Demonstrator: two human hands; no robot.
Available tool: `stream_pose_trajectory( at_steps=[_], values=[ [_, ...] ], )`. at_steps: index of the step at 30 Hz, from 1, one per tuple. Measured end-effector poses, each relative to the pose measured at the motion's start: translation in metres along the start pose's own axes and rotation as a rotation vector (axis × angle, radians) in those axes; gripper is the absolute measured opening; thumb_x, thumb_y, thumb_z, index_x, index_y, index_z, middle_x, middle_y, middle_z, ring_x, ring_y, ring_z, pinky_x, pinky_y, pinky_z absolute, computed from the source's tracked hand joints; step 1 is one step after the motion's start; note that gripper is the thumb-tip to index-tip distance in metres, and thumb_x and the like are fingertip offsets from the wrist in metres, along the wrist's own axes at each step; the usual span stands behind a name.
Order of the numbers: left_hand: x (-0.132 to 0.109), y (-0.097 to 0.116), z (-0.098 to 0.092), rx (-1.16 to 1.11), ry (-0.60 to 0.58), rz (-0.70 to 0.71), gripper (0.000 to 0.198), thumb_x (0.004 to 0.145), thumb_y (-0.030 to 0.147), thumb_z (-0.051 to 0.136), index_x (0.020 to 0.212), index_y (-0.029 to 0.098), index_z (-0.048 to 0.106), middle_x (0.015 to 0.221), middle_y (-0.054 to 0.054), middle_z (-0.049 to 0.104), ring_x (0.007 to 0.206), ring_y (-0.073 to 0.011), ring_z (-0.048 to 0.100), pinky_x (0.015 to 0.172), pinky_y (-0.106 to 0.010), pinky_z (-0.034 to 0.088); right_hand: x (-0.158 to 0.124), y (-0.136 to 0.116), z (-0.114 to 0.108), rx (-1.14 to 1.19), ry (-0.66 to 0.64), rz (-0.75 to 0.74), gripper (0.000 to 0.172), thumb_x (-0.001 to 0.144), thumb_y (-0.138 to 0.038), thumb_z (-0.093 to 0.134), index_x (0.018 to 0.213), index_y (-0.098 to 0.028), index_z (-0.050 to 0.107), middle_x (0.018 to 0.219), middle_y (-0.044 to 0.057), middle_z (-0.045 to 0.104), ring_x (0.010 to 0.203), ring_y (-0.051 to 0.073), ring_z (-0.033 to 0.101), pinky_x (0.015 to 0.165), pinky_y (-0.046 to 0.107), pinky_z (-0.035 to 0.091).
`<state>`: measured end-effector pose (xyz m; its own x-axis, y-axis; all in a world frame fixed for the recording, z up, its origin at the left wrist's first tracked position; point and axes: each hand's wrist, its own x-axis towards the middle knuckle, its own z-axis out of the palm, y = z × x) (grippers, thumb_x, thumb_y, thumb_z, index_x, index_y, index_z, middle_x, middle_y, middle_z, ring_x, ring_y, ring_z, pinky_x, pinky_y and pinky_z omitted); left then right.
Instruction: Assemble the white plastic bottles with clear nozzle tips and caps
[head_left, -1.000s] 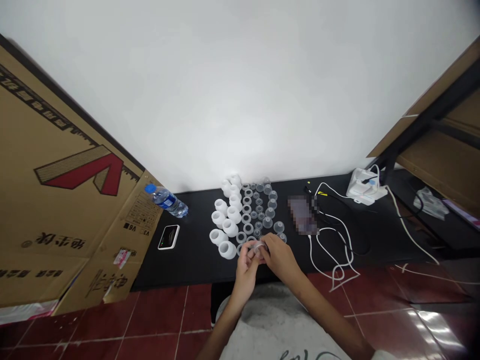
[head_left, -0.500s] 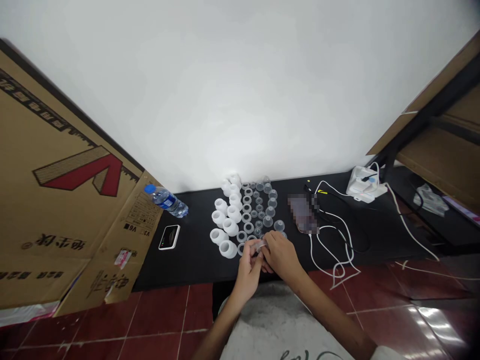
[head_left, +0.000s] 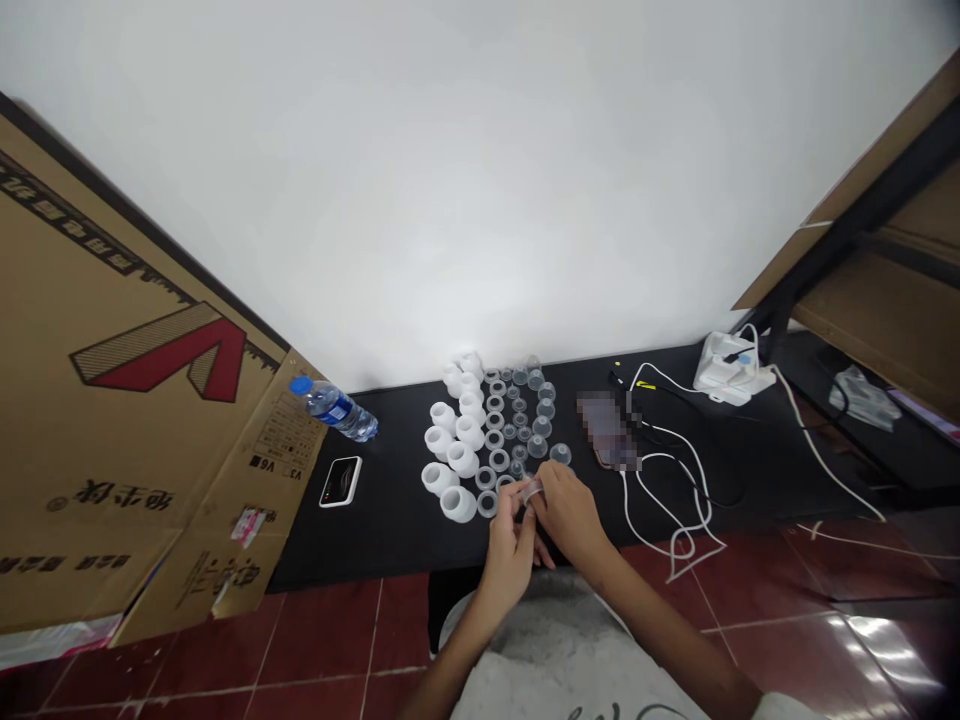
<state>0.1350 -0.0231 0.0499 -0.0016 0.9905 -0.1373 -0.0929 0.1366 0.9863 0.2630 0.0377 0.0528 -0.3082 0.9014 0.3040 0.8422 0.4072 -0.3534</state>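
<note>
Close to the table's front edge, my left hand (head_left: 511, 540) and my right hand (head_left: 568, 512) meet around a small translucent ring (head_left: 532, 489). Fingers of both hands pinch it, and part of it is hidden by them. Just beyond lie rows of parts: white round cups (head_left: 458, 503) with openings on the left, flat clear rings (head_left: 486, 503) beside them, small clear pieces (head_left: 519, 452) in the middle, and clear domes (head_left: 537, 446) on the right. My hands cover the nearest few parts.
A water bottle (head_left: 334, 410) and a white-framed device (head_left: 340, 482) are on the left, by a large cardboard box (head_left: 172, 420). To the right lie a blurred phone (head_left: 606, 428), loose white cables (head_left: 694, 470) and a power strip (head_left: 733, 367). The white wall (head_left: 480, 200) bounds the black table (head_left: 375, 540).
Both hands stay together on the clear ring, with small shifts of the fingers; the ring shows slightly more upright. The whole view has shifted a little.
</note>
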Motion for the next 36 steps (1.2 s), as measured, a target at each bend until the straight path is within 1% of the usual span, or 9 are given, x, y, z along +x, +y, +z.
stream_pose_trajectory(
  at_steps=[3,8,12,16,20,25,31,33,36],
  values=[
    [0.001,0.002,0.000,-0.006,0.002,-0.001,0.046,0.106,0.059,0.056,0.135,0.023,0.052,0.087,-0.001,0.071,0.040,-0.0082,0.059,0.037,-0.018,0.048,-0.001,0.002,0.004,0.026,0.025,-0.004,0.021,0.097,-0.006,0.056,0.089,-0.024,0.051,0.087,0.003,0.066,0.081,0.023,0.062,0.070,0.031,0.041],
    [0.003,0.011,0.000,-0.006,-0.013,-0.014,0.047,0.106,0.062,0.054,0.133,0.023,0.053,0.066,0.007,0.059,0.034,-0.0063,0.048,0.034,-0.015,0.039,-0.003,0.003,0.005,0.059,0.061,-0.030,0.020,0.098,-0.006,0.055,0.089,-0.024,0.053,0.087,0.004,0.067,0.082,0.023,0.062,0.072,0.030,0.043],
    [0.004,0.009,-0.001,0.053,-0.012,0.012,0.043,0.108,0.057,0.052,0.136,0.024,0.053,0.077,0.004,0.065,0.036,-0.0047,0.047,0.035,-0.015,0.037,-0.002,0.001,0.000,0.079,0.031,-0.003,0.018,0.097,-0.007,0.055,0.090,-0.023,0.055,0.089,0.004,0.068,0.083,0.023,0.063,0.072,0.031,0.044],
    [0.006,0.004,0.000,0.124,0.085,0.042,0.040,0.108,0.054,0.052,0.133,0.023,0.055,0.097,-0.004,0.072,0.041,-0.0057,0.053,0.036,-0.017,0.042,0.000,0.000,-0.005,0.158,0.035,-0.005,0.013,0.097,-0.009,0.060,0.095,-0.022,0.060,0.092,0.005,0.070,0.087,0.023,0.066,0.076,0.031,0.047],
    [0.006,0.007,0.002,0.150,0.163,0.051,0.038,0.106,0.053,0.056,0.129,0.024,0.059,0.089,-0.004,0.073,0.045,-0.0105,0.058,0.041,-0.022,0.049,0.001,0.001,-0.010,0.246,0.084,-0.004,0.011,0.095,-0.012,0.062,0.100,-0.022,0.064,0.095,0.006,0.073,0.089,0.025,0.069,0.079,0.033,0.051],
    [0.003,0.012,0.006,0.062,0.215,0.057,0.039,0.103,0.054,0.063,0.128,0.024,0.063,0.075,-0.001,0.070,0.044,-0.0138,0.057,0.045,-0.026,0.049,0.000,0.003,-0.012,0.278,0.054,-0.051,0.018,0.095,-0.010,0.061,0.108,-0.021,0.068,0.102,0.009,0.077,0.092,0.026,0.074,0.082,0.035,0.056],
    [0.001,0.008,0.009,0.047,0.215,0.025,0.037,0.103,0.052,0.064,0.128,0.025,0.062,0.088,-0.005,0.074,0.044,-0.0136,0.056,0.045,-0.027,0.048,-0.002,0.008,-0.012,0.318,0.015,-0.086,0.026,0.097,-0.009,0.058,0.117,-0.020,0.070,0.111,0.012,0.079,0.099,0.027,0.076,0.088,0.038,0.061],
    [0.004,0.008,0.007,0.074,0.233,0.043,0.036,0.103,0.051,0.064,0.128,0.025,0.063,0.098,-0.008,0.076,0.054,-0.0170,0.065,0.055,-0.031,0.055,-0.004,0.006,-0.015,0.357,-0.008,-0.075,0.027,0.099,-0.012,0.057,0.121,-0.020,0.071,0.114,0.012,0.079,0.102,0.027,0.076,0.091,0.039,0.061],
    [0.009,0.010,0.001,0.132,0.294,0.093,0.032,0.104,0.049,0.063,0.126,0.025,0.064,0.112,-0.012,0.076,0.088,-0.0258,0.075,0.079,-0.037,0.061,-0.006,0.000,-0.020,0.473,-0.063,-0.068,0.036,0.104,-0.019,0.056,0.138,-0.022,0.065,0.125,0.012,0.077,0.111,0.026,0.076,0.098,0.040,0.061]
  ],
)
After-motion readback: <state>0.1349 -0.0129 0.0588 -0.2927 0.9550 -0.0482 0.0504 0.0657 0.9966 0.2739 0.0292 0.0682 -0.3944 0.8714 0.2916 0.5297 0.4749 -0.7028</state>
